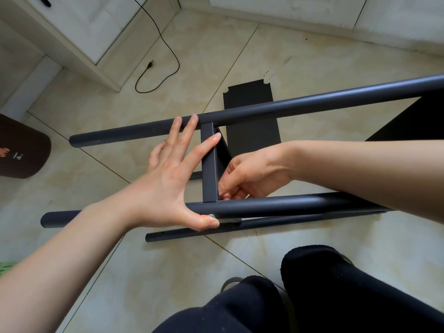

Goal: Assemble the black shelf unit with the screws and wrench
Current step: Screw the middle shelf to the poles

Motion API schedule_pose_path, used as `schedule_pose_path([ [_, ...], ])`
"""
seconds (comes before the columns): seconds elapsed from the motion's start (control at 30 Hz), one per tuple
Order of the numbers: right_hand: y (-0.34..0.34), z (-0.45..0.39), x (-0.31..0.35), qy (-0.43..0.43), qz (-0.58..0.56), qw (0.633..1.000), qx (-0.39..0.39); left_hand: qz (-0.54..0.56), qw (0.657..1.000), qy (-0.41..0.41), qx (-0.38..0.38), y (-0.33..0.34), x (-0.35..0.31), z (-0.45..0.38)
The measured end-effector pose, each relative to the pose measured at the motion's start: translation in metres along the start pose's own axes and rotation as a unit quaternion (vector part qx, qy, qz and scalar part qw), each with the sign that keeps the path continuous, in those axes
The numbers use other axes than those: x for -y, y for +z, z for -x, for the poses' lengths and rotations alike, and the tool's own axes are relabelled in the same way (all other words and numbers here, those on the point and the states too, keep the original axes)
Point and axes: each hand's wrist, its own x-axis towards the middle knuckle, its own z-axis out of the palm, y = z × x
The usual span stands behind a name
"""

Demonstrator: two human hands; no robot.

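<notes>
The black shelf frame lies on its side over the tiled floor. Its far tube (pixel 288 105) and near tube (pixel 288 205) are joined by the edge of a shelf panel (pixel 209 169). My left hand (pixel 168 186) is spread wide: fingertips rest on the far tube and the panel edge, and the thumb presses a silver screw head (pixel 211 215) on the near tube. My right hand (pixel 249 176) reaches in behind the panel, its curled fingertips pinching something small at the inside of that joint; the fingers hide what it is. No wrench shows.
A third tube (pixel 264 224) runs just under the near one. A loose black panel (pixel 252 131) lies flat on the floor beyond, with another dark panel (pixel 413 118) at the right. A black cable (pixel 165 46), a white cabinet (pixel 79 27), a brown object (pixel 21 150) and my knees (pixel 336 284) surround the frame.
</notes>
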Motion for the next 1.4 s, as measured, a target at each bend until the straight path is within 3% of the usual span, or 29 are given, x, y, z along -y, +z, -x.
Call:
schedule_pose_path([
  [0.37,0.004,0.056,0.019,-0.025,0.181,0.966,-0.184,-0.01,0.999,-0.048,-0.007,-0.001,-0.011,0.023],
  [0.57,0.012,0.101,0.046,-0.106,0.322,0.875,-0.346,0.024,0.989,-0.075,-0.124,0.013,-0.03,0.054],
  [0.67,0.008,0.109,0.053,-0.125,0.426,0.784,-0.434,0.015,0.981,-0.104,-0.165,0.018,-0.029,0.069],
  [0.77,-0.002,0.105,0.054,-0.109,0.524,0.708,-0.462,0.014,0.979,-0.132,-0.156,0.018,-0.021,0.076],
  [0.87,-0.012,0.097,0.051,-0.059,0.565,0.689,-0.45,0.0,0.978,-0.134,-0.16,0.017,-0.017,0.077],
  [0.97,-0.02,0.088,0.05,-0.053,0.563,0.694,-0.446,0.005,0.958,-0.123,-0.259,0.021,-0.02,0.084],
  [1.07,-0.024,0.081,0.05,-0.056,0.552,0.7,-0.449,0.074,0.912,-0.154,-0.372,0.032,-0.032,0.095],
  [1.13,-0.025,0.076,0.049,-0.048,0.549,0.708,-0.441,0.205,0.871,-0.246,-0.371,0.037,-0.041,0.097],
  [1.17,-0.025,0.074,0.049,-0.043,0.55,0.71,-0.438,0.297,0.839,-0.306,-0.337,0.038,-0.045,0.095],
  [1.2,-0.025,0.071,0.049,-0.04,0.551,0.71,-0.436,0.396,0.794,-0.36,-0.289,0.039,-0.046,0.092],
  [1.27,-0.025,0.067,0.049,-0.035,0.551,0.71,-0.436,0.582,0.666,-0.408,-0.225,0.042,-0.046,0.086],
  [1.33,-0.025,0.065,0.05,-0.03,0.546,0.714,-0.437,0.716,0.543,-0.384,-0.214,0.044,-0.046,0.081],
  [1.4,-0.025,0.064,0.051,-0.027,0.54,0.72,-0.436,0.794,0.449,-0.346,-0.22,0.045,-0.048,0.075],
])
